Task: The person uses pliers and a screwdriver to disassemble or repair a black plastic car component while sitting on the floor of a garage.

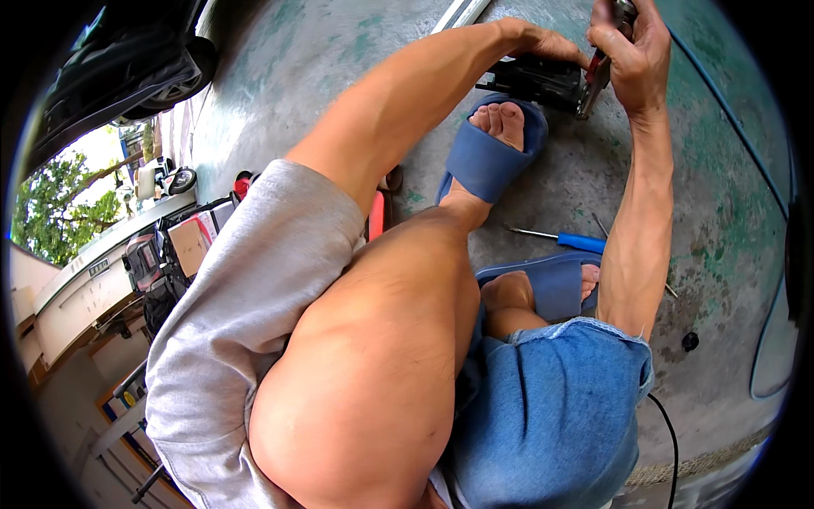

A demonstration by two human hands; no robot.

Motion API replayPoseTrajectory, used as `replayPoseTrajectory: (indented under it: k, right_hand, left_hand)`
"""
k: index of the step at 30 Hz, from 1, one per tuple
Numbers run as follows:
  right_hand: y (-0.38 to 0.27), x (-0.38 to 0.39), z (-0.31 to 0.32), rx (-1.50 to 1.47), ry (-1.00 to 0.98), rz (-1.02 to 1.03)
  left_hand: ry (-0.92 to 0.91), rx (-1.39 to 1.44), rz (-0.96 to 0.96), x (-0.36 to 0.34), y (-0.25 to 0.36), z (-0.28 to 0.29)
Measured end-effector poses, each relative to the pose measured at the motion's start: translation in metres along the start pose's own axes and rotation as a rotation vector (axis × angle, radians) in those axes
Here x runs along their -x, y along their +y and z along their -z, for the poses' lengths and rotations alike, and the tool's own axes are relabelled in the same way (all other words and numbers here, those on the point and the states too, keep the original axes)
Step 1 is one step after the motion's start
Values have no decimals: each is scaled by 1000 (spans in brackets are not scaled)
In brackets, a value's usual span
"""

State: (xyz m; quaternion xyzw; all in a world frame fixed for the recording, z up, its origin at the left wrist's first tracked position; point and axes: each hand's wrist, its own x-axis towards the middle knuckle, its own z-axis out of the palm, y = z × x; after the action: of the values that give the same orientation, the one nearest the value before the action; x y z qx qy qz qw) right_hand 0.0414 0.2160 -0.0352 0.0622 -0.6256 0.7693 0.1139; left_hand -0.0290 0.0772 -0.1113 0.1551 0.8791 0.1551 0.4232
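Note:
At the top of the head view, my left hand (547, 44) reaches over a dark, block-like black part (538, 81) near the floor, with its fingers curled round the far side. My right hand (642, 59) is closed round a metal hand tool with a red section (597, 81). The tool's narrow metal end points down beside the right end of the black part. Whether it touches the part I cannot tell, and my grip hides most of the tool, so its exact kind does not show.
Between my blue sandals (496, 165) lies a screwdriver with a blue handle (581, 243). A blue hose (729, 110) curves along the right, and a small black piece (690, 341) sits on the stained concrete floor (721, 254). A dark car (127, 76) stands at upper left.

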Motion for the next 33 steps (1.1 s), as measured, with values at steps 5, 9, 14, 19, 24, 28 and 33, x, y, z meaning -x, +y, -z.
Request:
replayPoseTrajectory:
  k: [5,9,14,19,24,28,33]
  right_hand:
    - [0,-2,6,-50,16,-67]
    - [-2,-1,15,-4,2,-102]
    - [-9,-1,0,-32,-26,-33]
    - [-21,1,-15,37,-51,47]
    - [6,-1,8,183,-128,44]
    - [-15,27,12,92,-237,183]
    - [-30,87,18,307,-138,49]
  left_hand:
    - [146,-87,51,-1,-11,-12]
    - [70,-121,-53,1,-8,-19]
    - [94,-92,-156,6,-15,-16]
    - [226,97,-11,12,-21,-15]
    - [354,124,63,20,-3,-15]
    - [479,27,60,31,7,-27]
    - [491,-62,25,51,15,-36]
